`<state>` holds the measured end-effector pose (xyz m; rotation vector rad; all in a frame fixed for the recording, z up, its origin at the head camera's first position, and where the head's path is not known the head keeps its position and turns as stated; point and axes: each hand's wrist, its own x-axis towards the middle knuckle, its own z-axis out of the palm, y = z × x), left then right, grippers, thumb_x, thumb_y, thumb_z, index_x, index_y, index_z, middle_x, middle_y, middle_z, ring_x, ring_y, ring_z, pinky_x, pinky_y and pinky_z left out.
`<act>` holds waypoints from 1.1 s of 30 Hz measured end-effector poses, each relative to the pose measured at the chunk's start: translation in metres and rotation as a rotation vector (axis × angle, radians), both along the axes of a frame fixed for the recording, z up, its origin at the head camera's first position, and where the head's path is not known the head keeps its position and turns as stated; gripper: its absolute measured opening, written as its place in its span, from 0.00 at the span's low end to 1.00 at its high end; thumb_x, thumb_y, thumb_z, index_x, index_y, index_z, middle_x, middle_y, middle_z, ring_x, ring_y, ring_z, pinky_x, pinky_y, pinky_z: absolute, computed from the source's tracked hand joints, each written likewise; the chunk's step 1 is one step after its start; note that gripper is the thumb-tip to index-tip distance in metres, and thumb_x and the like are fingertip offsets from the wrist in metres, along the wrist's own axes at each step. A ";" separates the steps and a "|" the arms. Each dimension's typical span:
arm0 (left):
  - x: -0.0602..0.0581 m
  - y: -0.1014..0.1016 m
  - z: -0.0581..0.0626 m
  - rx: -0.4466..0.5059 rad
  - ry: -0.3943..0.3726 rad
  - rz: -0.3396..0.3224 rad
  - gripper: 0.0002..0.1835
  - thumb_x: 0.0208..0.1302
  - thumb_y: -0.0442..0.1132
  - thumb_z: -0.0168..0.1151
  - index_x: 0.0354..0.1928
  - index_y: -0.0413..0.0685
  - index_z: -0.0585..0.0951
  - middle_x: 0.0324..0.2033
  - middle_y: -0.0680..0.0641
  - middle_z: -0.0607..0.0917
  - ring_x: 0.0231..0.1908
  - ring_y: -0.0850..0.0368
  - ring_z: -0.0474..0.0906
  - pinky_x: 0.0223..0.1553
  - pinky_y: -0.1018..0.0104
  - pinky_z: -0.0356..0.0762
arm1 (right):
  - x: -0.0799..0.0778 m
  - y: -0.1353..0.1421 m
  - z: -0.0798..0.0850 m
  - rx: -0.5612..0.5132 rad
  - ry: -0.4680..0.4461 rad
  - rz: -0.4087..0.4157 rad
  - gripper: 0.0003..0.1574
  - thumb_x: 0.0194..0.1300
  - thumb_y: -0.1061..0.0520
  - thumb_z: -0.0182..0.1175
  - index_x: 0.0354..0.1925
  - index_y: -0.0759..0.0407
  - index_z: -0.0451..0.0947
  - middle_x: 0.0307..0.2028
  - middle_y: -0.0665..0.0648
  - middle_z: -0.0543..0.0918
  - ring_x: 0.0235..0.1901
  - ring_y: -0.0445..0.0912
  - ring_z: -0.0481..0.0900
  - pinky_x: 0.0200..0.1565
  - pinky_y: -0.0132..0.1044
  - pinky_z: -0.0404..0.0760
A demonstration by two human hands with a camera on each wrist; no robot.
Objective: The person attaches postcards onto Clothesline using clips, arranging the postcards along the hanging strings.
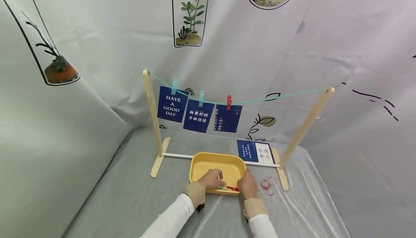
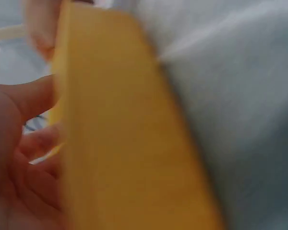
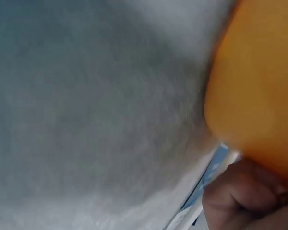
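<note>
A yellow plastic basin (image 1: 217, 155) stands on the cloth-covered table, with red, teal and pale clothespins (image 1: 232, 188) at its near side. My left hand (image 1: 211, 179) reaches into it over the near rim, a gap showing between thumb and finger, close to the clothespins. In the left wrist view the basin's wall hides that hand's fingertips. At the basin's right end, my right hand (image 1: 247, 184) grips the rim with curled fingers. The right wrist view shows the same hand (image 3: 249, 194) against the yellow wall.
Behind the basin, a green string (image 1: 286, 95) runs between two wooden posts (image 1: 305, 128). Three blue cards (image 1: 198, 116) hang from it by teal and red clothespins (image 1: 229, 102). A blue card (image 1: 247, 150) and a white card (image 1: 264, 153) lie near the right post. Pinkish rings (image 1: 265, 184) lie right of the basin.
</note>
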<state>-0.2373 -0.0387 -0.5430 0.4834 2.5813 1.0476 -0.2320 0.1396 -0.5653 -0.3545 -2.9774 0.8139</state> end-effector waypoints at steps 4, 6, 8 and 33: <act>0.009 0.005 -0.010 -0.043 -0.064 0.067 0.11 0.53 0.39 0.67 0.21 0.45 0.74 0.16 0.53 0.71 0.17 0.61 0.64 0.20 0.67 0.63 | 0.003 -0.003 -0.006 -0.034 0.001 -0.048 0.26 0.48 0.64 0.56 0.48 0.67 0.63 0.28 0.71 0.78 0.24 0.62 0.77 0.22 0.53 0.70; 0.010 0.005 -0.010 -0.043 -0.064 0.103 0.14 0.53 0.35 0.65 0.17 0.46 0.71 0.12 0.53 0.69 0.14 0.62 0.60 0.18 0.68 0.60 | 0.002 -0.004 -0.005 -0.043 -0.001 -0.058 0.27 0.48 0.64 0.55 0.48 0.67 0.62 0.28 0.71 0.78 0.24 0.62 0.77 0.21 0.53 0.69; 0.010 0.004 -0.010 -0.047 -0.039 0.113 0.17 0.55 0.32 0.62 0.14 0.48 0.67 0.10 0.53 0.65 0.13 0.63 0.55 0.17 0.69 0.56 | 0.001 -0.005 -0.004 -0.046 -0.009 -0.067 0.27 0.48 0.63 0.56 0.48 0.66 0.61 0.28 0.71 0.78 0.25 0.62 0.77 0.22 0.53 0.70; 0.005 0.001 -0.026 0.119 -0.016 0.057 0.18 0.57 0.36 0.63 0.50 0.46 0.74 0.21 0.53 0.73 0.23 0.61 0.67 0.25 0.68 0.66 | 0.003 -0.004 -0.013 -0.002 -0.023 -0.090 0.26 0.47 0.63 0.57 0.46 0.65 0.62 0.27 0.67 0.78 0.24 0.58 0.77 0.21 0.50 0.69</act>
